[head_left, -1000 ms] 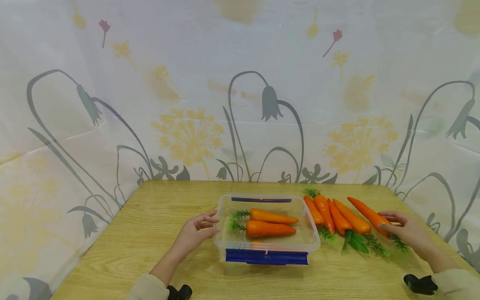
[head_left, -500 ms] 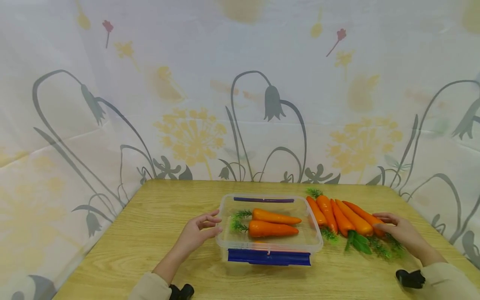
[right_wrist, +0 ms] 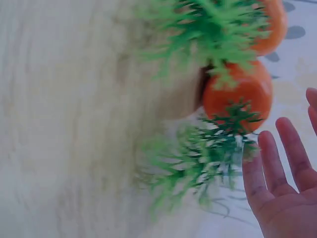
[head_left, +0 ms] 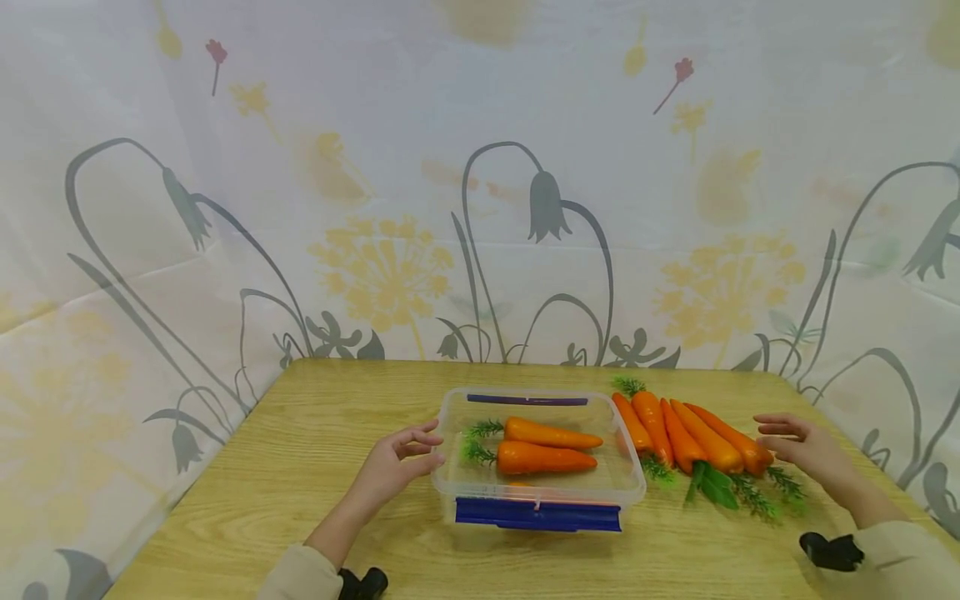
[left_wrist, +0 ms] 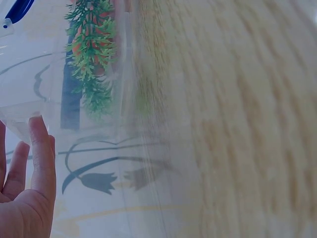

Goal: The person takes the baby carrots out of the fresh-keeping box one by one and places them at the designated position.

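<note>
1. The box (head_left: pixel 487 490) stands between the hands, near the left one, unchanged; the carrots inside (head_left: pixel 543 457) point their leafy ends toward the left hand.
2. The row (head_left: pixel 681 439), five carrots between the box and the right hand, has closed up; as I judge it, this part is now tidied.
3. The right hand (head_left: pixel 810 458) has come off the end carrot; it holds nothing, its fingers loosely extended.
4. The left hand (head_left: pixel 390 467) holds nothing, its fingers relaxed beside the box; I cannot tell whether they touch it.
5. The end carrot (head_left: pixel 752 450), nearest the right hand, slanted away a second ago; now it lies alongside the others.
</note>
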`<action>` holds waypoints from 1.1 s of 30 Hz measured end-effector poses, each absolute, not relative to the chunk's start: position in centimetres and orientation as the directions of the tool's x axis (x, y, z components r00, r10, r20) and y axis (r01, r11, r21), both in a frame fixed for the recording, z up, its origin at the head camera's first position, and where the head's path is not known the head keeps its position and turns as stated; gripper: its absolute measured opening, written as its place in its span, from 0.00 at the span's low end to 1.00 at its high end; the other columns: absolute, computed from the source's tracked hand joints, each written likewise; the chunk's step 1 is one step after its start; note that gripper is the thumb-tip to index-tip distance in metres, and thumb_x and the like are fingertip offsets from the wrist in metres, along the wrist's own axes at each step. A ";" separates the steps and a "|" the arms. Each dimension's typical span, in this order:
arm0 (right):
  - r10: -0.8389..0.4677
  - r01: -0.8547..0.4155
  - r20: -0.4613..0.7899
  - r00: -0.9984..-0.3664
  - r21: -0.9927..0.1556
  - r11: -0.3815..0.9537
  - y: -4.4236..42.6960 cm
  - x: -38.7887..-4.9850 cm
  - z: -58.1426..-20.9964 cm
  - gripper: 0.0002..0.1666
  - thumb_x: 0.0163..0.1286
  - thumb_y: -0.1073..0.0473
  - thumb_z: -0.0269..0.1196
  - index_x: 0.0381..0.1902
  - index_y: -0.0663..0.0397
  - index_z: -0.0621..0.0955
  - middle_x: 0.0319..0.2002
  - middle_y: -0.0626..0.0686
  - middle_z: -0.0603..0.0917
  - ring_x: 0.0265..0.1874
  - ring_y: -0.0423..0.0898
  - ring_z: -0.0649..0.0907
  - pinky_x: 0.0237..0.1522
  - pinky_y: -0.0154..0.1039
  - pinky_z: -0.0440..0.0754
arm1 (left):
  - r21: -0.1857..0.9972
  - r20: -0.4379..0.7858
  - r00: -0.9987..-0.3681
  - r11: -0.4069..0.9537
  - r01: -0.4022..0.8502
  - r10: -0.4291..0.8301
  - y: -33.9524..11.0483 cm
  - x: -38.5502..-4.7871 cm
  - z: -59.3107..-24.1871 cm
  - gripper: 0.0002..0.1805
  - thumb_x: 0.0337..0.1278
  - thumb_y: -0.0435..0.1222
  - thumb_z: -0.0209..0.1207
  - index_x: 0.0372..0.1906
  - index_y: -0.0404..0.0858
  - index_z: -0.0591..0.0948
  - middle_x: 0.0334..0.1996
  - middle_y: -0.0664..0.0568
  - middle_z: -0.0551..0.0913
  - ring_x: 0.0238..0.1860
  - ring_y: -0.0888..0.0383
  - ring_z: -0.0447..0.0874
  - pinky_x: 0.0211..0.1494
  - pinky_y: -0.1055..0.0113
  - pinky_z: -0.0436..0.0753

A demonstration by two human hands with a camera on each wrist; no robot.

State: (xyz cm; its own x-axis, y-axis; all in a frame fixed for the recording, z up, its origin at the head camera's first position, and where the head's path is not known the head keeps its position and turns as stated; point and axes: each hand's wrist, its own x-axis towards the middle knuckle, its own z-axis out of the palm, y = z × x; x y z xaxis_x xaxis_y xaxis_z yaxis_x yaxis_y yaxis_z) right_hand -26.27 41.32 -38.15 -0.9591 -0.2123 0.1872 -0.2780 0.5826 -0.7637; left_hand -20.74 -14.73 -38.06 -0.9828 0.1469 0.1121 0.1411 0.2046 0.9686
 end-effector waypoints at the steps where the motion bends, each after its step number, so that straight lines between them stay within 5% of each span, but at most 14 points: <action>1: -0.214 -0.293 0.205 -0.955 -0.764 0.575 41.3 -26.2 -37.9 0.16 0.70 0.62 0.55 0.50 0.35 0.75 0.42 0.34 0.77 0.36 0.26 0.76 0.35 0.31 0.79 | 0.969 0.111 -0.983 0.203 0.141 0.148 -14.7 -20.7 -38.1 0.14 0.56 0.34 0.63 0.46 0.31 0.80 0.64 0.49 0.68 0.56 0.45 0.70 0.46 0.58 0.79; 4: -0.218 -0.305 0.216 -0.952 -0.747 0.591 41.1 -26.1 -37.1 0.15 0.71 0.61 0.55 0.53 0.40 0.75 0.40 0.27 0.74 0.36 0.27 0.77 0.36 0.30 0.78 | 0.971 0.108 -0.983 0.198 0.137 0.149 -14.7 -20.7 -38.1 0.15 0.55 0.35 0.63 0.46 0.31 0.80 0.64 0.49 0.68 0.56 0.45 0.69 0.47 0.57 0.79; 10: -0.222 -0.292 0.191 -0.956 -0.692 0.660 40.0 -26.0 -35.5 0.25 0.71 0.56 0.55 0.59 0.67 0.69 0.43 0.36 0.75 0.37 0.26 0.76 0.37 0.31 0.77 | 0.972 0.108 -0.984 0.191 0.135 0.145 -14.7 -20.8 -38.2 0.16 0.54 0.37 0.64 0.46 0.31 0.80 0.64 0.49 0.68 0.56 0.45 0.70 0.47 0.57 0.79; 24: -0.276 -0.369 0.245 -0.929 -0.647 0.668 36.8 -25.8 -33.8 0.24 0.69 0.58 0.58 0.57 0.66 0.71 0.47 0.56 0.80 0.39 0.27 0.77 0.38 0.32 0.78 | 0.972 0.111 -0.984 0.194 0.136 0.136 -14.6 -20.8 -38.2 0.17 0.54 0.37 0.65 0.46 0.31 0.80 0.64 0.48 0.69 0.55 0.45 0.71 0.47 0.56 0.79; 33: -0.298 -0.361 0.214 -0.930 -0.673 0.645 34.0 -25.6 -32.6 0.26 0.68 0.54 0.59 0.59 0.62 0.72 0.50 0.62 0.78 0.41 0.31 0.76 0.41 0.45 0.79 | 0.972 0.099 -0.985 0.198 0.125 0.139 -14.7 -20.9 -38.2 0.15 0.55 0.35 0.64 0.46 0.31 0.80 0.64 0.49 0.68 0.56 0.46 0.70 0.47 0.56 0.79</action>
